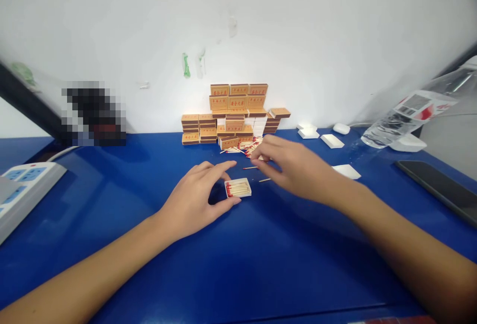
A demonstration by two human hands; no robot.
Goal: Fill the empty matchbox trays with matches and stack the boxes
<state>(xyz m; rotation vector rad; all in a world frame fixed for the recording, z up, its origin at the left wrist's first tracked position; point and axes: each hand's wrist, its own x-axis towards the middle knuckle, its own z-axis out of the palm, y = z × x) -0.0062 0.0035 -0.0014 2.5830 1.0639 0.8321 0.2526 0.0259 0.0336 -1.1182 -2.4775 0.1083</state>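
Observation:
A small white matchbox tray (249, 194) filled with red-tipped matches (236, 188) lies on the blue table. My left hand (199, 192) curves around its left end, with the thumb at the near edge and a fingertip at the far corner. Above the table, my right hand (285, 165) has its thumb and fingertips drawn together beside the pile of loose matches (249, 147). Whatever is between those fingertips is too small to make out. Below them lie a single match (250, 168) and another stick (265, 180), partly covered by the hand.
Stacked matchboxes (237, 103) stand against the wall. To the right are white trays (332, 141), a flat white piece (347, 171), a tilted plastic bottle (391, 127) and a phone (439, 185). A power strip (32, 190) sits at the left, near a pixelated dark object (95, 115).

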